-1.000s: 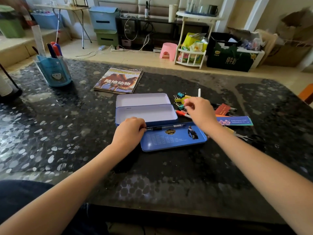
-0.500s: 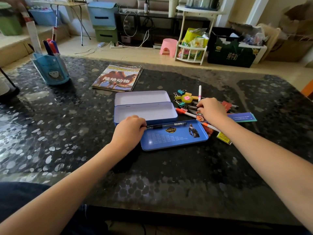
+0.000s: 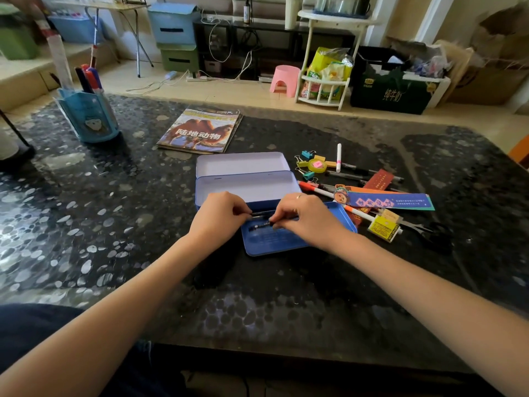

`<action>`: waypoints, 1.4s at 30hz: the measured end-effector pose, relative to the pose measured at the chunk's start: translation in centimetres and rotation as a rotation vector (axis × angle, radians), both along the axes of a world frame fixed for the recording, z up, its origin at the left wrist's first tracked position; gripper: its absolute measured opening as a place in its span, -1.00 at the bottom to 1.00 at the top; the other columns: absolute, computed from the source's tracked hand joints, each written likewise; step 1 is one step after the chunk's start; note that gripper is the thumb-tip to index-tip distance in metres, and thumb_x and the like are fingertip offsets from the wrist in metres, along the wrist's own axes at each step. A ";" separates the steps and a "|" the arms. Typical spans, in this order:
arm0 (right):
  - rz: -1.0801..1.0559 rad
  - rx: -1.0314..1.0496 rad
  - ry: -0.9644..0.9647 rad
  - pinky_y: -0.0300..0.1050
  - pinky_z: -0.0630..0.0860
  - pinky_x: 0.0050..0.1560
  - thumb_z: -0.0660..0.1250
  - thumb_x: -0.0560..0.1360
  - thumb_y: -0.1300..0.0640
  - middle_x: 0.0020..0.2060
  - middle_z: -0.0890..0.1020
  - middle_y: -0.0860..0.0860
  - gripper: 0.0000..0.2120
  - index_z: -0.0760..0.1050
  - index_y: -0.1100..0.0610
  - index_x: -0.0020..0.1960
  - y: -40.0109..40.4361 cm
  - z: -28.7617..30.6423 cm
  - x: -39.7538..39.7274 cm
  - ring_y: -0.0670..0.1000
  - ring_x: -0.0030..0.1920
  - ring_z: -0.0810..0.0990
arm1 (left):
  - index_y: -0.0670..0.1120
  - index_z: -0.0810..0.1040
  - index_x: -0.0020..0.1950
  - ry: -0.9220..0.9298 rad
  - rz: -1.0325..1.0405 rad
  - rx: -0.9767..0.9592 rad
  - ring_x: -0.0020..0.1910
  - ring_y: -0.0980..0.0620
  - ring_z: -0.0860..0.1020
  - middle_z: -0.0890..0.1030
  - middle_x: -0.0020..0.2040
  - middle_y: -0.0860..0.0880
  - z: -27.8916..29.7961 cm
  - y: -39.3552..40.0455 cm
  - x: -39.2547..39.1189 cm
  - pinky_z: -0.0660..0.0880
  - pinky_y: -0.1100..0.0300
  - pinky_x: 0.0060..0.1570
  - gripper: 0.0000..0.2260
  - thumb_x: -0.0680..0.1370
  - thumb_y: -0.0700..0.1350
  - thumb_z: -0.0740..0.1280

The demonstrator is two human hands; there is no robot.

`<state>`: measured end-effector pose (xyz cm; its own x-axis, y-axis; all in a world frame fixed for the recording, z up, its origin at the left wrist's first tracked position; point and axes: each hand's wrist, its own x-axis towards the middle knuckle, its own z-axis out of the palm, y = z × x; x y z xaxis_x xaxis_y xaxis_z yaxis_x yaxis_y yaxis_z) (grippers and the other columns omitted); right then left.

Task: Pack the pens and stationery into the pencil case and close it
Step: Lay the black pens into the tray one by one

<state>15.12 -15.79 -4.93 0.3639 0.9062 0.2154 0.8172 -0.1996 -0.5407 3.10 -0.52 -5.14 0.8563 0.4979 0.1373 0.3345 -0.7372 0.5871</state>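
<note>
On the dark desk (image 3: 372, 296), just in front of the open pencil case (image 3: 243, 183), both hands, the left hand (image 3: 217, 217) and the right hand (image 3: 303, 217), pinch one black pen (image 3: 262, 214), probably to put it in.

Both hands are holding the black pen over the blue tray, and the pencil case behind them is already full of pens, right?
Not quite. Both hands do hold the black pen over the blue tray, but the head view shows the pencil case behind them open and empty; the other pens lie on the table to its right.
</note>
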 end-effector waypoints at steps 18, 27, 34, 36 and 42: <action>-0.179 0.017 0.018 -0.08 0.47 0.02 0.41 0.44 0.20 -0.14 0.57 -0.01 -0.93 0.54 0.10 -0.10 1.7 -1.9 -1.1 -0.04 -0.05 0.49 | -0.13 0.69 -0.06 0.038 -0.048 0.011 -0.15 0.08 0.55 0.68 -0.10 -0.05 0.3 0.5 -0.1 0.46 0.23 -0.05 -0.89 0.46 -0.24 0.38; -0.272 -0.037 -0.110 -0.09 0.23 -0.07 0.41 0.44 0.06 -0.16 0.48 -0.08 -0.89 0.49 0.00 -0.09 2.1 -1.9 -1.2 -0.04 -0.02 0.42 | -0.08 0.68 -0.03 0.044 -0.102 -0.009 -0.29 0.21 0.51 0.65 -0.19 0.04 0.5 0.2 -0.2 0.37 0.38 -0.27 -0.85 0.42 -0.09 0.46; -0.272 0.066 -0.088 -0.04 0.42 -0.01 0.41 0.44 0.07 -0.23 0.55 -0.07 -0.93 0.53 0.03 -0.15 1.2 0.2 1.6 -0.07 -0.16 0.48 | -0.07 0.67 -0.01 0.044 -0.083 0.034 -0.26 0.13 0.51 0.67 -0.14 0.01 0.3 0.1 -0.1 0.45 0.24 -0.18 -0.85 0.44 -0.11 0.44; -0.389 0.149 -0.098 0.00 0.49 -0.01 0.40 0.45 0.11 -0.21 0.58 -0.06 -0.95 0.54 0.05 -0.14 0.7 0.9 4.7 -0.06 -0.16 0.52 | -0.08 0.66 0.01 0.045 -0.084 0.022 -0.24 0.12 0.53 0.66 -0.13 0.01 0.4 0.1 -0.1 0.47 0.23 -0.16 -0.84 0.45 -0.10 0.44; -0.762 -0.174 -0.262 0.14 0.41 0.19 0.29 0.54 0.15 0.01 0.63 0.06 -0.89 0.56 0.05 0.03 -1.7 1.0 12.9 0.11 0.06 0.55 | -0.08 0.65 -0.01 0.026 -0.043 0.041 -0.20 0.09 0.55 0.64 -0.16 0.02 0.8 0.0 -0.1 0.49 0.21 -0.13 -0.88 0.51 -0.11 0.36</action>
<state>28.03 -17.50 -3.91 0.8498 0.4594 0.2583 0.5193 -0.8137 -0.2611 3.04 -0.55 -4.32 0.8805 0.4547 0.1341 0.3166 -0.7746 0.5475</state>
